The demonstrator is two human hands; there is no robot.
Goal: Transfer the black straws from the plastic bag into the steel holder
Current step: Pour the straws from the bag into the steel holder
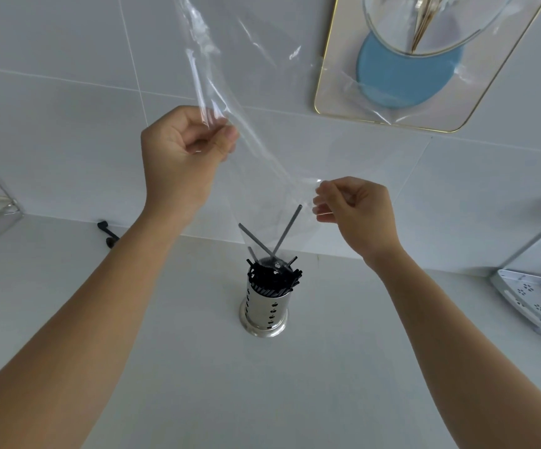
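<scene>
Pinching crinkled clear bag [262,92], perforated steel holder [265,306]

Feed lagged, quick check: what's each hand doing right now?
Left hand: pinching the plastic bag at its upper edge.
Right hand: pinching the same bag, lower, above the steel holder.

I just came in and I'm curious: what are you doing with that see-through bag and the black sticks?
A person is tipping black straws out of a clear plastic bag into a steel holder on the white counter. The left hand pinches the bag up high, and the right hand pinches its other edge lower down. Most straws already sit in the holder; two long ones stick up into the bag's mouth.
</scene>
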